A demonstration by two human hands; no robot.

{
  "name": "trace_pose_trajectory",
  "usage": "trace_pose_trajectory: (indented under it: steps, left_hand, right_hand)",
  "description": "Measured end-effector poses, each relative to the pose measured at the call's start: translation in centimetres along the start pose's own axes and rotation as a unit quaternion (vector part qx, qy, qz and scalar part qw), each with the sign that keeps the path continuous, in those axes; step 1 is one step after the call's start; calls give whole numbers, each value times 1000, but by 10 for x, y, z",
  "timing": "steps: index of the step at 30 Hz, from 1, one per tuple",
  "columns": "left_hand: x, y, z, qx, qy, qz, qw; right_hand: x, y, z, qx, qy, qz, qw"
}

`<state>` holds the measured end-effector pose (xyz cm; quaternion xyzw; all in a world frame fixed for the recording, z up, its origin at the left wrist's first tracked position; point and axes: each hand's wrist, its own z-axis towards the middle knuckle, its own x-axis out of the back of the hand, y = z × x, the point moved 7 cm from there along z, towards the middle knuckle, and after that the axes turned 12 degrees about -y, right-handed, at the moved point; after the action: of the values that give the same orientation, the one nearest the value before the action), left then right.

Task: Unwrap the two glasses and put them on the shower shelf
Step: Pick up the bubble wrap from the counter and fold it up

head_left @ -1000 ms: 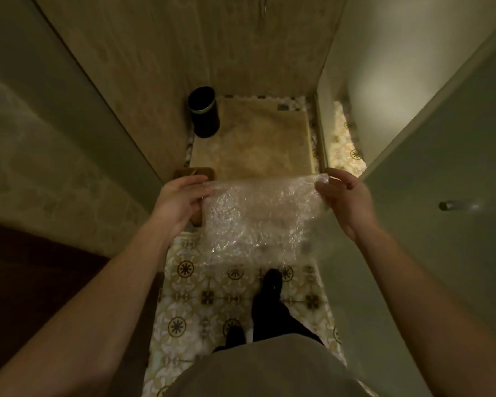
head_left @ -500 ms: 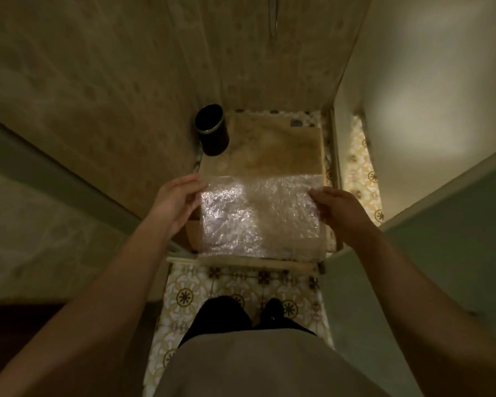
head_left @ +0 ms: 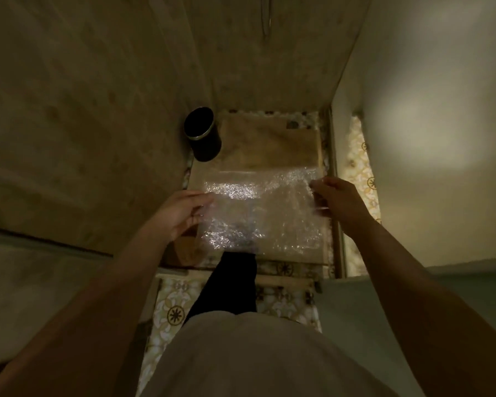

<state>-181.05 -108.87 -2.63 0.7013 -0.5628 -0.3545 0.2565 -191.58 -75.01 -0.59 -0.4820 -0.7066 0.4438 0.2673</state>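
Observation:
A clear sheet of bubble wrap (head_left: 261, 213) is stretched flat between my two hands over the beige tiled shower floor (head_left: 269, 144). My left hand (head_left: 181, 214) pinches its left edge and my right hand (head_left: 338, 203) grips its right edge. A black glass with a metal band (head_left: 202, 133) stands upright at the shower's far left, against the wall. No second glass can be made out. A brown rounded object (head_left: 186, 250) shows under my left wrist.
Tiled walls close in on the left (head_left: 83, 110) and at the back. A pale wall (head_left: 427, 124) and a glass door edge (head_left: 334, 196) bound the right. Patterned floor tiles (head_left: 175, 310) and my dark-trousered leg (head_left: 226, 285) lie below.
I have stepped forward over the shower threshold. The bubble wrap and both hands have gone further in above the shower floor, still spread flat.

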Motion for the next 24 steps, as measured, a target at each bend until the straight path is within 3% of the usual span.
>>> trace_pose_trajectory:
  steps: [7, 13, 24]
  left_hand:
    - [6, 83, 118, -49, -13, -42, 998]
    - [32, 156, 195, -19, -71, -36, 997]
    - [106, 270, 255, -41, 11, -41, 998]
  right_hand:
    - [33, -46, 96, -44, -15, 21, 999]
    - [36, -122, 195, -48, -15, 8, 999]
    - [14, -221, 337, -51, -82, -19, 995]
